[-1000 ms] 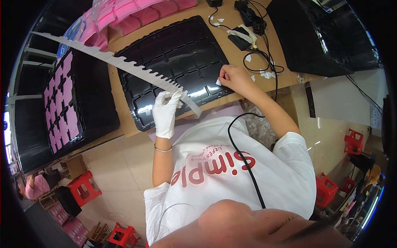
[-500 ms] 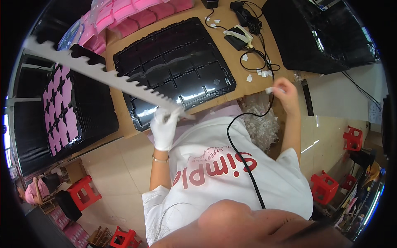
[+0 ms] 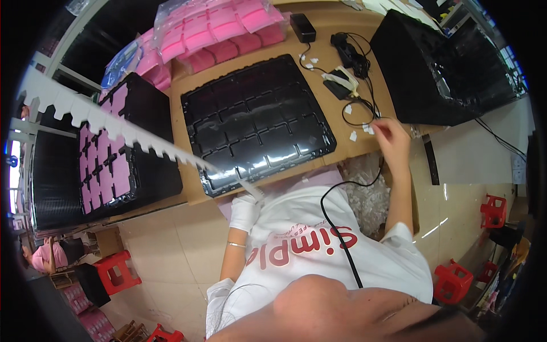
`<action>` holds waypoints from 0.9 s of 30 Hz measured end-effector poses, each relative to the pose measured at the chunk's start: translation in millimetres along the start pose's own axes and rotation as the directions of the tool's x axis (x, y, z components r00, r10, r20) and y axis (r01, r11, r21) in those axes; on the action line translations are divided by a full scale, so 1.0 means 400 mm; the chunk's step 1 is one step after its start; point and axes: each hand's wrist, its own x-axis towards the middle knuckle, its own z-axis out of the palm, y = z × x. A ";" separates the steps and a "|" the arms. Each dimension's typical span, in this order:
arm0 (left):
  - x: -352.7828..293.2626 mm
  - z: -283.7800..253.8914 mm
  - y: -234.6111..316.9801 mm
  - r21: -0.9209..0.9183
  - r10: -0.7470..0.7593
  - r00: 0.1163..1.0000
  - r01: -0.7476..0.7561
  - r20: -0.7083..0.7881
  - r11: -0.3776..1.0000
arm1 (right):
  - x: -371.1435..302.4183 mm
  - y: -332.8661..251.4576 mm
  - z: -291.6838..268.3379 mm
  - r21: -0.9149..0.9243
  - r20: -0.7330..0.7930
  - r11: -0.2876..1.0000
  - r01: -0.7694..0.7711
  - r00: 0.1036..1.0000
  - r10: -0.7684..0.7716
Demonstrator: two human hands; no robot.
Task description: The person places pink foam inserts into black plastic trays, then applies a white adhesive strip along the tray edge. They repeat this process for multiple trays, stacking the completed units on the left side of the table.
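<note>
My left hand (image 3: 244, 213), in a white glove, is closed on the near end of a long white strip (image 3: 119, 126) with a toothed edge. The strip rises slantwise to the far left, passing in front of a black tray. That shallow moulded plastic tray (image 3: 256, 122) lies on the table just beyond my left hand. My bare right hand (image 3: 393, 137) is at the table's front edge, right of the tray, its fingers pinched together. White paper scraps (image 3: 352, 136) lie beside its fingertips; whether the pinch holds one cannot be made out.
Pink padded sheets (image 3: 213, 28) in clear plastic lie at the back. Stacked black trays with pink pieces (image 3: 105, 165) stand at left, a large black stack (image 3: 416, 74) at right. Cables (image 3: 364, 97) and an adapter (image 3: 302, 27) lie beyond my right hand. A bag of white scraps (image 3: 364, 199) hangs below the edge.
My left hand has come down toward my body with the strip. My right hand has moved to the scraps at the table edge; the white piece seen at its fingertips is no longer plain.
</note>
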 end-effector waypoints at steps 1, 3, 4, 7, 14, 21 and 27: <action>0.004 0.005 -0.014 -0.003 0.038 0.999 -0.038 -0.033 0.999 | 0.068 -0.113 0.043 0.096 0.107 0.991 0.097 0.988 -0.107; 0.002 -0.013 -0.024 -0.114 0.011 0.999 -0.007 0.038 0.993 | 0.222 -0.227 0.148 0.196 0.281 0.890 0.411 0.846 -0.453; -0.003 -0.039 -0.016 -0.125 -0.020 0.998 0.027 0.056 0.992 | 0.318 -0.250 0.250 0.255 0.168 0.742 0.621 0.727 -0.666; -0.006 -0.079 -0.016 -0.097 -0.138 0.979 0.153 0.147 0.983 | 0.598 -0.308 0.520 0.218 0.175 0.628 0.747 0.603 -0.778; -0.010 -0.203 0.022 -0.051 -0.301 0.883 0.341 0.360 0.939 | 0.894 -0.294 0.810 0.021 0.425 0.661 0.750 0.592 -0.685; -0.093 -0.498 -0.036 -0.212 -0.604 0.666 0.729 0.438 0.650 | 0.928 -0.338 0.762 0.093 0.456 0.834 0.543 0.722 -0.521; 0.152 -0.524 -0.070 -0.959 -0.700 0.687 0.013 -0.196 0.282 | 0.774 -0.322 0.709 0.170 0.095 0.769 0.616 0.767 -0.635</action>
